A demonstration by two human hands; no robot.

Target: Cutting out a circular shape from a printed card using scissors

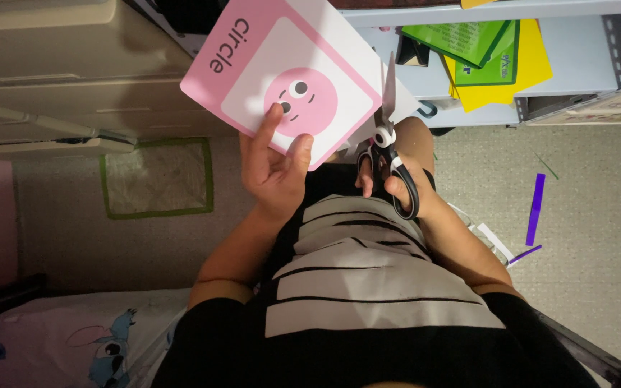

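My left hand (273,167) holds up a pink card (282,75) by its lower edge, thumb on its front. The card shows a round pink cartoon face on a white panel and one printed word. My right hand (389,185) grips black and white scissors (388,151), fingers through the handles. The blades point upward along the card's right edge, touching or cutting into it.
A grey shelf (576,43) at the upper right carries green and yellow paper sheets (494,50). Purple paper strips (535,208) lie on the speckled floor. A beige cabinet (59,65) stands at the upper left, above a green-taped floor patch (156,178). A cartoon-print fabric (73,341) lies at the lower left.
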